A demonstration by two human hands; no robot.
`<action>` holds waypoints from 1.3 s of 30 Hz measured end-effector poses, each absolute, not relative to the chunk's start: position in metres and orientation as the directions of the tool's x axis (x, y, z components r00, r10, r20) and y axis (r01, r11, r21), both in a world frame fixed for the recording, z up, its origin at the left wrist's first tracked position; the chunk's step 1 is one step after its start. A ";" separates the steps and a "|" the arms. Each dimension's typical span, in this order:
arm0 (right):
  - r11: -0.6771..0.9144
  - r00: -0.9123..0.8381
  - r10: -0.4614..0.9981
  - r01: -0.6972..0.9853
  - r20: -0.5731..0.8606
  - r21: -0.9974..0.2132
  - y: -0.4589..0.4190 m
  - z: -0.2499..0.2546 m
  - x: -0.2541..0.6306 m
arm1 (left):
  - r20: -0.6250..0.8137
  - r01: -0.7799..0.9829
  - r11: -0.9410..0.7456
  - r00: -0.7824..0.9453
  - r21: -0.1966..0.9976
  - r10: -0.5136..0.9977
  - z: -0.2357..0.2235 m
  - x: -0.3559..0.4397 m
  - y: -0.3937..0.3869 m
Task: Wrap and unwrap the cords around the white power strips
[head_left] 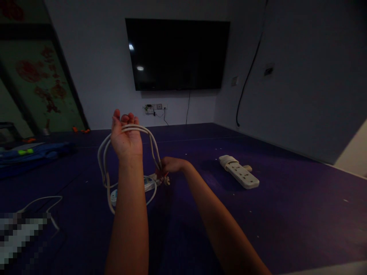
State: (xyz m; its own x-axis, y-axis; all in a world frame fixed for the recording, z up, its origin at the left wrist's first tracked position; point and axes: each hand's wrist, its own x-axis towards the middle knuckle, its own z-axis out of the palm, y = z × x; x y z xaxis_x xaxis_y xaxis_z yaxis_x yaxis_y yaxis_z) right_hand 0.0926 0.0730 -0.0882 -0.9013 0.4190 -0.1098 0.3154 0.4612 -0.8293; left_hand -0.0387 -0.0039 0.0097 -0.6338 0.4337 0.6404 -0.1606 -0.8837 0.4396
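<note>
My left hand is raised, palm toward me and fingers half curled, with loops of a white power cable running across it. The loops hang down on both sides of my wrist. Lower and to the right, my right hand is closed around the cable's right side; its fingertips are partly hidden in shadow. Below the hands a white power strip lies on the floor, partly behind my left forearm. A plug shows just under my right hand.
Another white power strip, cable wrapped around one end, lies on the purple floor to the right. A thin white cord and blue cloth are at left. A television hangs on the far wall above sockets.
</note>
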 end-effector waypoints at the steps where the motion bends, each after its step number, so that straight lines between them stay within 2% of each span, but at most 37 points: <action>1: 0.444 -0.886 0.458 0.296 -0.069 -0.846 0.078 -0.088 0.099 | 0.650 -0.159 -0.883 -0.621 0.441 0.437 0.010 -0.040 -0.005; 6: 0.339 -0.778 0.620 0.152 0.099 -0.928 0.102 -0.089 0.134 | 0.614 -0.273 -0.847 -0.593 0.457 0.522 0.010 -0.046 -0.006; 13: 0.307 -0.645 0.737 0.055 0.201 -0.950 0.118 -0.097 0.171 | 0.330 -0.576 -0.677 -0.597 0.458 0.731 0.014 -0.034 -0.019; 20: 0.321 -0.545 0.795 0.006 0.266 -0.947 0.124 -0.104 0.195 | 0.115 -0.665 -0.541 -0.571 0.515 0.812 0.015 -0.027 -0.027; 27: 0.324 -0.434 0.852 -0.002 0.293 -0.946 0.133 -0.114 0.207 | -0.054 -0.686 -0.501 -0.615 0.527 0.786 0.017 -0.033 -0.036; 32: 0.298 -0.338 0.898 -0.005 0.282 -0.954 0.137 -0.118 0.210 | -0.169 -0.651 -0.580 -0.724 0.490 0.669 0.020 -0.042 -0.045; 36: 0.226 -0.152 0.963 0.014 0.221 -0.974 0.141 -0.123 0.215 | -0.172 -0.564 -0.664 -0.810 0.490 0.561 0.016 -0.064 -0.062; 38: 0.194 -0.082 0.978 0.019 0.192 -0.981 0.143 -0.127 0.219 | -0.123 -0.460 -0.683 -0.867 0.567 0.482 0.012 -0.079 -0.073; 39: 0.181 -0.058 0.982 0.018 0.180 -0.983 0.144 -0.129 0.222 | -0.051 -0.378 -0.677 -0.891 0.632 0.451 0.010 -0.086 -0.078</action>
